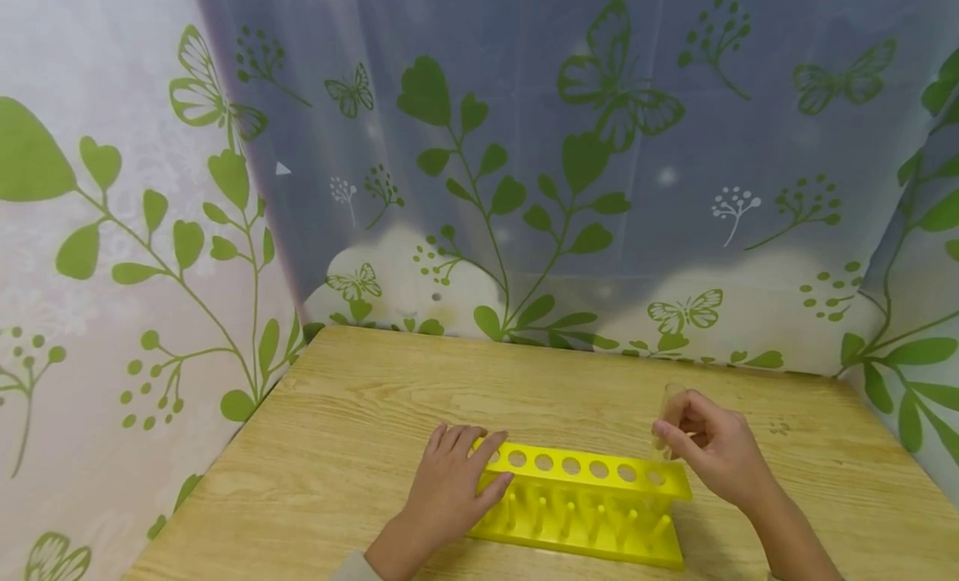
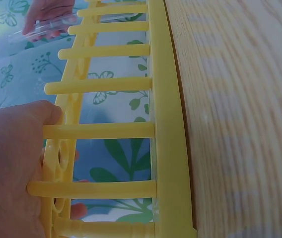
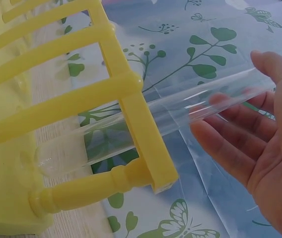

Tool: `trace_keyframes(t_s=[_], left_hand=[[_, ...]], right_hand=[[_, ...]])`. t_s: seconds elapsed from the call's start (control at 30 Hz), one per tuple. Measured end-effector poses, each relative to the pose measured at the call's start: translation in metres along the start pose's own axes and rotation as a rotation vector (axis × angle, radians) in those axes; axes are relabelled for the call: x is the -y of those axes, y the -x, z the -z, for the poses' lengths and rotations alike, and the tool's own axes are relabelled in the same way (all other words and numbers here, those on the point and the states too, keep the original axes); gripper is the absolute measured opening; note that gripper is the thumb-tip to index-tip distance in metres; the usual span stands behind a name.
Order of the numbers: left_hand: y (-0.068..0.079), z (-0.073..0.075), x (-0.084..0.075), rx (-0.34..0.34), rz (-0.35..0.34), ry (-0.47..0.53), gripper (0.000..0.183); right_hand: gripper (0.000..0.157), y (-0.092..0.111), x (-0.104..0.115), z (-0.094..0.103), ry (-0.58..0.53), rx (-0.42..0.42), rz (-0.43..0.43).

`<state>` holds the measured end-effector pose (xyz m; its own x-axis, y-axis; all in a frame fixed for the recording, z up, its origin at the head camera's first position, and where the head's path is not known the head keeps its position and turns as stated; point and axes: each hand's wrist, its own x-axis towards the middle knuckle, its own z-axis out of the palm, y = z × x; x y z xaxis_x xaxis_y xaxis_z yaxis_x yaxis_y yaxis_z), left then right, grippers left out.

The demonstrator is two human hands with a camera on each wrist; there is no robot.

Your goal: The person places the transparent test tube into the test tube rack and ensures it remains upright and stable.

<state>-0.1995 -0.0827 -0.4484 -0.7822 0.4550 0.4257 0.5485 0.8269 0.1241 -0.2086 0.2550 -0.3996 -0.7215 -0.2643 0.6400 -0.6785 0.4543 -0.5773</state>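
A yellow test tube rack (image 1: 573,548) stands on the table, a row of round holes in its top plate and pegs along its base. My left hand (image 1: 453,485) grips the left end of the top plate; in the left wrist view its thumb (image 2: 49,112) lies on one side and fingertips show past the plate. At the other end, my right hand (image 1: 715,448) holds a clear glass test tube (image 3: 173,106) near its upper end, between thumb and fingers. The tube runs down through the rack's rightmost hole, its rounded bottom close to the base in the right wrist view.
The wood-grain table (image 1: 360,398) reaches back to a hanging cloth (image 1: 524,231) printed with green leaves and butterflies. Similar printed cloth (image 1: 112,315) closes off the left side, and more hangs at the right.
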Motion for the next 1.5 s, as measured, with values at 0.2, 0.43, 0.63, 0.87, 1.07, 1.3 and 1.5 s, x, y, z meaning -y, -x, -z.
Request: trace_keyframes(t_s=[0.2,0.43,0.63,0.87,1.07,1.3,1.5], left_hand=[[0.0009,-0.0003,-0.0002,0.001,-0.001,0.010,0.046],[0.0006,-0.0010,0.0000,0.005,0.003,0.016,0.046],[-0.0004,-0.0002,0.0000,0.001,0.000,0.004,0.045],[0.0001,0.0005,-0.0004,0.005,0.001,-0.001,0.045],[0.0003,-0.0005,-0.0003,-0.001,0.001,0.001,0.045],[0.0002,-0.0008,-0.0003,-0.004,0.004,0.007,0.045],[-0.0001,-0.0002,-0.0003,-0.008,0.002,0.008,0.045]], right_hand=[[0.016,0.0004,0.0047,0.0007,0.001,0.014,-0.028],[0.012,-0.0001,0.0069,0.0021,0.001,0.018,-0.037],[0.020,-0.0004,0.0069,0.0032,-0.001,0.023,-0.045],[0.022,-0.0001,0.0057,0.0043,-0.025,0.047,-0.059],[0.021,0.0001,0.0045,0.0049,-0.043,0.058,-0.054],[0.018,-0.0001,0.0036,0.0070,-0.062,0.075,-0.044],[0.010,-0.0002,0.0037,0.0090,-0.036,0.086,-0.037]])
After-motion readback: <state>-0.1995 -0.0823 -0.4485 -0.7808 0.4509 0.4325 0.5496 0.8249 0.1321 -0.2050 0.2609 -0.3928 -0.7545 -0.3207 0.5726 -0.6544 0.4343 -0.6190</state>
